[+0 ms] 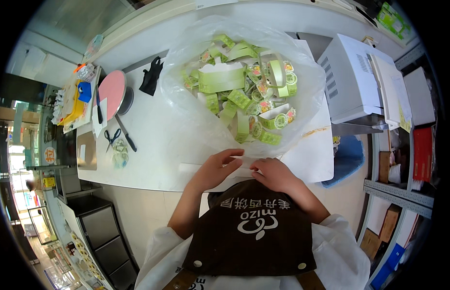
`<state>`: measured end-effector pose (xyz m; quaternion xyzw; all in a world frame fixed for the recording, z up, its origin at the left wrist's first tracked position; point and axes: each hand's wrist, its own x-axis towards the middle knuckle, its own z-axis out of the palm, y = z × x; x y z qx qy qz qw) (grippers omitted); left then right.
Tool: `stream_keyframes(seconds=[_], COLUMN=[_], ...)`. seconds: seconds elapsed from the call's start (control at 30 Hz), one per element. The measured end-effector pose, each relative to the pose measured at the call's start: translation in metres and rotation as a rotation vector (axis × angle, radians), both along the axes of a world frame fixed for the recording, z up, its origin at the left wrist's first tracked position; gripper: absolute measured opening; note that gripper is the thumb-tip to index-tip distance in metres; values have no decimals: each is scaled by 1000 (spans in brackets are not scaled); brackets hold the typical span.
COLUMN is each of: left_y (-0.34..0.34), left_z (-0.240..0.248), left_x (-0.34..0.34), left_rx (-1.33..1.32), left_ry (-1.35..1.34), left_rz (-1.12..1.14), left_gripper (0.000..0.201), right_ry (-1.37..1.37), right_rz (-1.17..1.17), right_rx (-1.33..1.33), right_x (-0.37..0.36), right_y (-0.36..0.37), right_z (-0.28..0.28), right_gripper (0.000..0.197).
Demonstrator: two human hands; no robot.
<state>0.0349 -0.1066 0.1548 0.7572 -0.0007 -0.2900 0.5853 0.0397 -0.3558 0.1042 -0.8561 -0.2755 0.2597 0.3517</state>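
Note:
My left hand (218,169) is at the table's front edge, thumb and fingers apart, over a pale white strip (190,169). Close beside it, my right hand (272,172) has its fingers bent at the strip's right end and seems to pinch it; the contact is partly hidden. Just beyond both hands, a large clear plastic bag (307,104) lies wide open. Many folded light-green paper bands (221,79) with printed labels fill it, some standing as loops.
On the white table (157,140), left, are a pink round turntable (112,94), a knife (127,135), scissors (112,139), a crumpled clear wrapper (120,153) and a black cloth item (151,76). Right stand a white appliance (353,79), a blue bin (348,162) and shelves (399,193).

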Motion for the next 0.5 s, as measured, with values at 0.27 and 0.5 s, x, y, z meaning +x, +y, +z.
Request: stream_keyframes(seconds=[0.27,0.5], left_y=[37,25], left_z=[-44,-52], left_x=[-62,-82], left_rx=[620,555], left_ry=[-157,-57], left_rz=[38,-11], left_gripper=[46,49], right_ry=[46,-142], right_rz=[96,74], right_rx=[-390,-343], right_x=[9,-9], right_y=[0,5], right_z=[-65,-92], right_gripper=[35,51])
